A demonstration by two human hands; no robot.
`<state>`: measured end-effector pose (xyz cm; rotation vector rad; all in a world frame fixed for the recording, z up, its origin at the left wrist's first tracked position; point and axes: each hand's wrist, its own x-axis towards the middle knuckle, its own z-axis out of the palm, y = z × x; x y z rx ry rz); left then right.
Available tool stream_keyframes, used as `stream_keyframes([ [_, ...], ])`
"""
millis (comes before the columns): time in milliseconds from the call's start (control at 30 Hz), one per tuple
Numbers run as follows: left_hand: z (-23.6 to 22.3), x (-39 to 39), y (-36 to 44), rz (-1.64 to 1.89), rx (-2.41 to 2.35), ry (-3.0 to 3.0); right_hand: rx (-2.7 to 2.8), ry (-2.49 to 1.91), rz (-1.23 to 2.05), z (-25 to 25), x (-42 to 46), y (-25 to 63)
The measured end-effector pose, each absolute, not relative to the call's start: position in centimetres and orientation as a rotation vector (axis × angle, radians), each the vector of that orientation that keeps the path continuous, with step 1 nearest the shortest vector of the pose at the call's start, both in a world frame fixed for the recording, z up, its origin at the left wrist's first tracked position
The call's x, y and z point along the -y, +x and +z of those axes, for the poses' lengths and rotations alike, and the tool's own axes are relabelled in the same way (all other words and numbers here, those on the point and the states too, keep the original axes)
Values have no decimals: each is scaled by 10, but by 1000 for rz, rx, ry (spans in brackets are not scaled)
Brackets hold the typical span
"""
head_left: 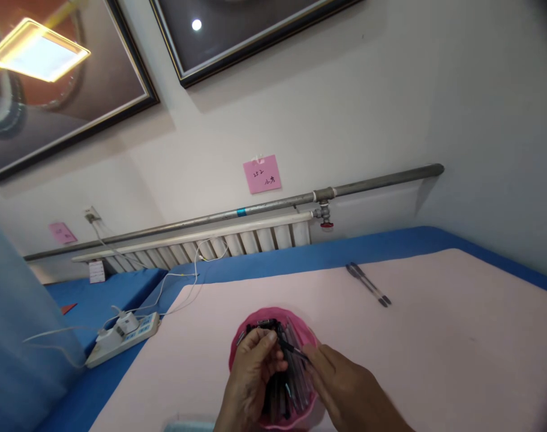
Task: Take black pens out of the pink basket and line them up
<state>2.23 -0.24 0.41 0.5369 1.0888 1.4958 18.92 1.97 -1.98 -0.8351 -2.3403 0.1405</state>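
Note:
My right hand [336, 378] is closed on a dark pen [295, 350], which points up and left over a pink basket [234, 348]. My left hand [255, 366] is closed in a pinch at the pen's far end; whatever small piece its fingertips hold is too small to make out. Beneath both hands the basket holds many pen parts: clear tubes [299, 378] on the right side and black pieces [277, 399] in the middle, partly hidden by my fingers. Two pens [367, 284] with dark ends lie side by side on the pale pink sheet, beyond my right hand.
A pale pink sheet [435, 336] covers the blue table [381, 243]. At left lies a white power strip [125, 341] with plugs and cables. A light-blue item [190, 426] shows at the bottom edge. Behind stand a radiator [251, 240] and a pipe [390, 180].

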Motion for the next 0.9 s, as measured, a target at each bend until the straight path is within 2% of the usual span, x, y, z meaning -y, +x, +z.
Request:
stream_keyframes([
  [133,4,2,23,1484,-1119,544,2288,-834,199,-18,-18,189],
  [367,6,3,30,1510,-1097,551,2109,-954,707,-8,-13,186],
  [533,1,3,33,1533,-1100,593,2120,-931,732,-7,-12,186],
  [700,8,5,34,1518,-977,520,2013,-993,951,0,-10,184],
  [900,6,4,37,1557,-1001,545,2019,-976,938,-1,-6,180],
])
